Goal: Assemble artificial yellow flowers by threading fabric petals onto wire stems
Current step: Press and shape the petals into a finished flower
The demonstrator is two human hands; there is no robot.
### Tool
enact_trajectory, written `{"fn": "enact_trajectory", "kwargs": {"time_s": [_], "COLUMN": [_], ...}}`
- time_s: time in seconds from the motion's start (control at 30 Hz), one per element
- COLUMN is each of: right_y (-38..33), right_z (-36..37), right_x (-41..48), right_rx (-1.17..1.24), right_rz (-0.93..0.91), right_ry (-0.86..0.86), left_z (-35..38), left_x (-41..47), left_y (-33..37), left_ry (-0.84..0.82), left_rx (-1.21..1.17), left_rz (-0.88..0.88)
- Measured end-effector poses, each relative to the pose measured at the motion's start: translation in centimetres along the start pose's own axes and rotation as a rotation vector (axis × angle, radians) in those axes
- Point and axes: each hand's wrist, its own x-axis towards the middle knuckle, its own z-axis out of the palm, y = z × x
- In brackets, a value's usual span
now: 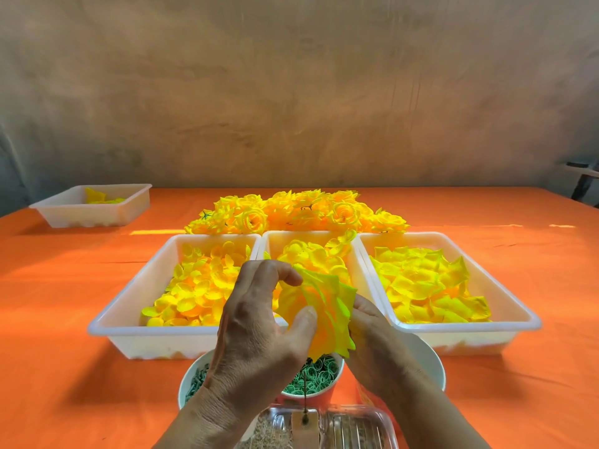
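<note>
Right at the centre, the left hand's fingers curl over the top edge of a half-built yellow flower, and the thumb presses on its near face, so the petals are pinched between them. The left hand shows its back to the camera, wrist bent, with the forearm rising from the bottom edge. The right hand comes in from the lower right, behind and beside the flower. The petals hide most of its fingers, but those that show are bent against the flower's right edge and grip it.

A thin dark stem hangs straight down from under the flower. The flower is held in the air above a red cup of green rings, in front of the middle tray. A white bowl of green pieces stands just left of the cup, and another white bowl stands to the right, behind the right wrist. A clear plastic box lies nearest the camera.

Beyond the hands, the left tray, the middle tray and the right tray sit side by side, touching, each filled with loose yellow petals. Behind them lies a heap of finished flowers. A fourth tray stands well apart at the far left of the orange-covered table.
</note>
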Motion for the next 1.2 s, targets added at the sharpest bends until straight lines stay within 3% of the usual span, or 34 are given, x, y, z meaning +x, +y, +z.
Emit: {"fn": "enact_trajectory", "kwargs": {"time_s": [0.17, 0.5, 0.87, 1.07, 1.2], "right_y": [-0.2, 0.0, -0.3, -0.5, -0.7], "right_z": [0.0, -0.1, -0.8, -0.9, -0.3], "right_x": [-0.2, 0.1, -0.2, -0.1, 0.2], "right_rx": [-0.014, 0.041, 0.147, 0.157, 0.151], "right_rz": [0.04, 0.097, 0.247, 0.291, 0.365], "right_ry": [0.096, 0.134, -0.064, -0.043, 0.027], "left_z": [-0.2, -0.1, -1.8, -2.2, -2.0], "left_x": [0.1, 0.7, 2.5, 2.7, 2.7], "left_y": [-0.4, -0.5, -1.2, -1.5, -1.3], "left_ry": [-0.028, 0.025, -0.258, -0.337, -0.291], "left_rx": [-0.019, -0.114, -0.259, -0.26, -0.232], "left_rz": [-0.017, -0.043, -0.257, -0.253, -0.221]}}
